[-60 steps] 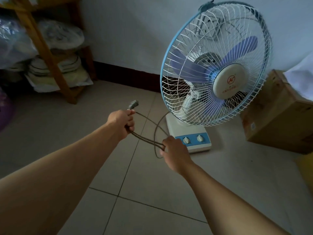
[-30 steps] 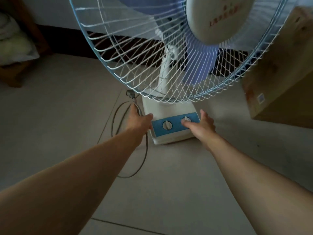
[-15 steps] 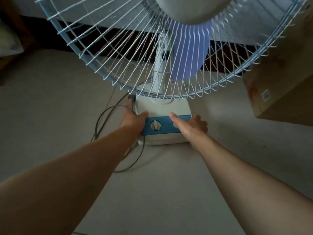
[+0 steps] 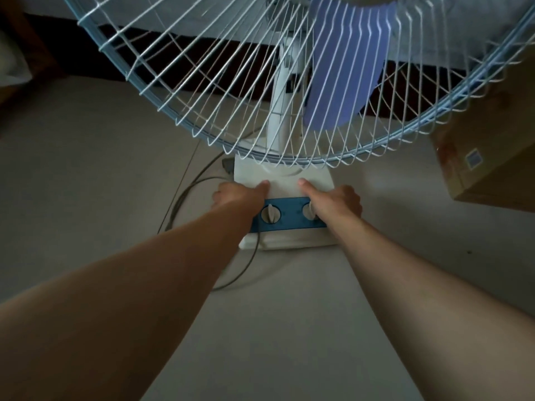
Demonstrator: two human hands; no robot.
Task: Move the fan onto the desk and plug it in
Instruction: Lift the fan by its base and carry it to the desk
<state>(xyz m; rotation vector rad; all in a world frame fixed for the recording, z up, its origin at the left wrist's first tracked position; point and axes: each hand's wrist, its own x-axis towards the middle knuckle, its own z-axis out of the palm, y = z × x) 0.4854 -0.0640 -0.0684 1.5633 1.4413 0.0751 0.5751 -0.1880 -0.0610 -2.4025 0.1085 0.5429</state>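
Both forearms are bare, no sleeves, watch or rings.

We see only the lower part of the white wire-caged fan with blue blades [image 4: 289, 111]; its upper cage and hub are cut off by the top edge. Our left hand [image 4: 237, 195] wraps the left side of the fan's white plastic base [image 4: 283, 175], its fingers hidden beneath, and our left forearm covers a stretch of the grey power cord [image 4: 185, 195]. Our right hand [image 4: 333, 201] hides part of the right-hand white control knob [image 4: 307, 211]. The brown cardboard box [image 4: 489, 157] runs off the right edge; its small label is unreadable.
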